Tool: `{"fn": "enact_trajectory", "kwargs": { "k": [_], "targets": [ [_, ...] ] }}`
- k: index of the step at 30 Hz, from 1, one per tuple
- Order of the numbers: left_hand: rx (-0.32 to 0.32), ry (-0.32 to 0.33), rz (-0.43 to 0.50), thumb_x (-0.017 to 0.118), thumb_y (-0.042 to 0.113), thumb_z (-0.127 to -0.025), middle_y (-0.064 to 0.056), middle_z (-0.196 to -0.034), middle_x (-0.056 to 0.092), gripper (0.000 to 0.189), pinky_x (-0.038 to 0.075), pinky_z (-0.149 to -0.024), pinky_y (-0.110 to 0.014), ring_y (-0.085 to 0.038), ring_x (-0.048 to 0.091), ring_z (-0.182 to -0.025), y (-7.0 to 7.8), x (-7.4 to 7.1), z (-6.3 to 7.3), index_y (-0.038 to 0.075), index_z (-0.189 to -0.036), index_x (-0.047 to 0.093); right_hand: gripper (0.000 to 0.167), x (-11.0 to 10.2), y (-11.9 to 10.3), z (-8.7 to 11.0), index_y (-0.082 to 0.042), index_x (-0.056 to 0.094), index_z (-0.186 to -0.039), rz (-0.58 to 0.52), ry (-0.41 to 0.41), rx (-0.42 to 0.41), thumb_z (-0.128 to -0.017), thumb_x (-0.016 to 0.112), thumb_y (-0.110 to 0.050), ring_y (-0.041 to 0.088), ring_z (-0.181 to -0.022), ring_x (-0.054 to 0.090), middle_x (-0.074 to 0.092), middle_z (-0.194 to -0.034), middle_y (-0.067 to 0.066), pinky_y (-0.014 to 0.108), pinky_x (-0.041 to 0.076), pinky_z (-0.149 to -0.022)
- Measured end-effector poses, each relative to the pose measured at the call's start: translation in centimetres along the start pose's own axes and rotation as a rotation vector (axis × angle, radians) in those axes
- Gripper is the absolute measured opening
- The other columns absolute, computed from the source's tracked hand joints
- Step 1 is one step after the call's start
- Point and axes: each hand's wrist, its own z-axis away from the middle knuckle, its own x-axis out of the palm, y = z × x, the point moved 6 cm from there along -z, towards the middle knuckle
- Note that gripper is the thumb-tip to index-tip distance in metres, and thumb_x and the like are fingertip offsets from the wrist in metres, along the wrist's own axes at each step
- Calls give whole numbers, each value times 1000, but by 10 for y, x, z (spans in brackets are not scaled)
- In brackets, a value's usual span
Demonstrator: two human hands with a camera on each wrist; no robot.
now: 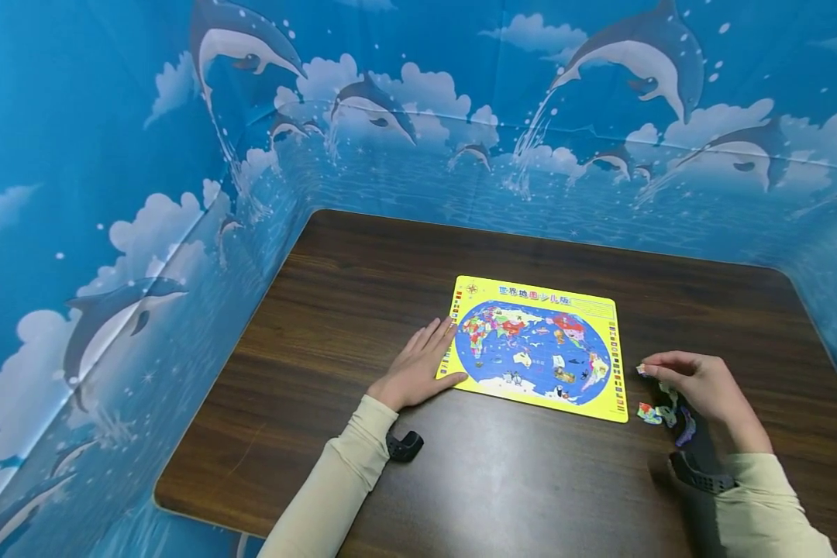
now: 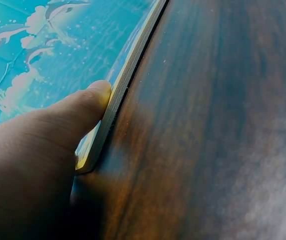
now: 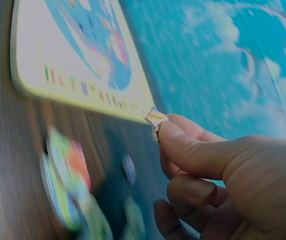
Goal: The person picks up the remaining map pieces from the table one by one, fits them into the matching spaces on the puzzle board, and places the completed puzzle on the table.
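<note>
A yellow-bordered world map puzzle board (image 1: 544, 399) lies flat on the dark wooden table. My left hand (image 1: 421, 364) rests at its left edge with fingers straight, the thumb on the lower left corner; the left wrist view shows that thumb (image 2: 90, 102) pressing the board's edge. Just right of the board, my right hand (image 1: 700, 387) pinches a small puzzle piece (image 3: 156, 118) between thumb and index finger, held above the table. Below that hand lie several loose puzzle pieces (image 1: 649, 413), one with red and green colours, partly hidden by the hand.
The wooden table (image 1: 307, 333) has rounded corners. A blue cloth backdrop (image 1: 418, 186) printed with dolphins and clouds rises along its back and left sides. Each wrist wears a black band (image 1: 404, 447).
</note>
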Motion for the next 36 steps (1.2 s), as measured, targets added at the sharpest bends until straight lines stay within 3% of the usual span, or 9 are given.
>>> {"fn": "enact_trajectory", "kwargs": {
  "k": [3, 6, 14, 20, 25, 36],
  "targets": [
    [3, -5, -1, 45, 66, -102, -2, -175, 1, 92, 5, -129, -40, -22, -2, -160, 0, 1, 0, 13, -168, 8, 24, 16, -15, -13, 3, 75, -112, -46, -46, 7, -96, 75, -16, 22, -79, 60, 76, -101, 17, 23, 51, -62],
    [4, -6, -5, 43, 67, -102, -1, -175, 0, 92, 4, -129, -40, -21, -3, -160, 0, 3, 1, 13, -168, 7, 24, 28, -26, -26, 4, 75, -109, -55, -80, 20, -95, 77, -15, 25, -79, 60, 75, -95, 14, 25, 51, -63],
    [12, 0, 5, 45, 65, -102, -2, -175, 0, 92, 4, -129, -41, -21, -4, -160, 2, 3, -1, 13, -168, 6, 23, 38, -38, -48, 4, 77, -110, -10, -171, 41, -95, 77, -14, 26, -82, 62, 76, -97, 15, 32, 51, -70],
    [5, -8, 0, 45, 65, -103, -1, -175, 0, 91, 4, -129, -40, -20, -4, -160, 1, 3, 0, 14, -168, 6, 16, 41, -46, -54, 4, 78, -105, 1, -234, 1, -94, 76, -8, 24, -80, 62, 76, -95, 15, 31, 52, -69],
    [-4, -15, -8, 44, 65, -102, 0, -175, -1, 91, 3, -129, -38, -20, -5, -160, 1, 3, -1, 15, -168, 5, 12, 41, -51, -56, 3, 79, -102, 45, -224, -61, -93, 76, -5, 23, -79, 62, 76, -93, 12, 35, 54, -72],
    [-8, -14, -3, 46, 65, -102, -1, -175, 0, 92, 4, -129, -40, -21, -3, -160, 1, -1, 1, 14, -168, 7, 17, 44, -54, -58, 1, 78, -106, 73, -169, -45, -92, 79, -9, 25, -83, 62, 76, -100, 16, 40, 55, -78]
  ]
}}
